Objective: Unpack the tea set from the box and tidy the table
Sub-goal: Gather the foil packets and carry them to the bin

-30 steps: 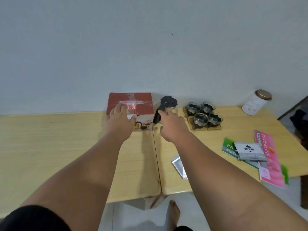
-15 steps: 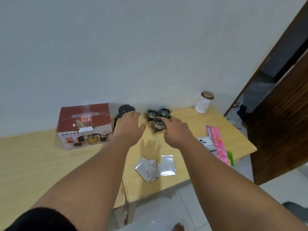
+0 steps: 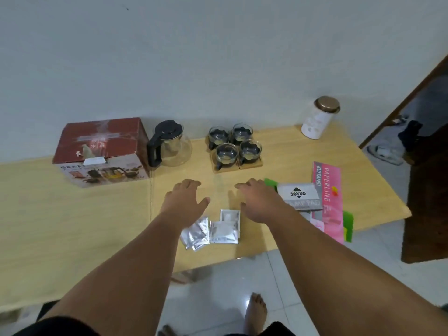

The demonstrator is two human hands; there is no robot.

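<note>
The red tea set box stands closed at the back left of the wooden table. Beside it to the right is a glass teapot with a black lid and handle. Several glass cups sit on wooden coasters further right. My left hand and my right hand hover palm down over the table's middle, both empty with fingers spread. Silver foil sachets lie just below and between my hands.
A white jar with a bronze lid stands at the back right. A grey stamp pad box, a pink booklet and a green sheet lie at the right. A dark wooden door is beyond the table's right edge.
Both hands have pulled back from the box, teapot and cups toward the table's middle. The view has shifted right and tilted down.
</note>
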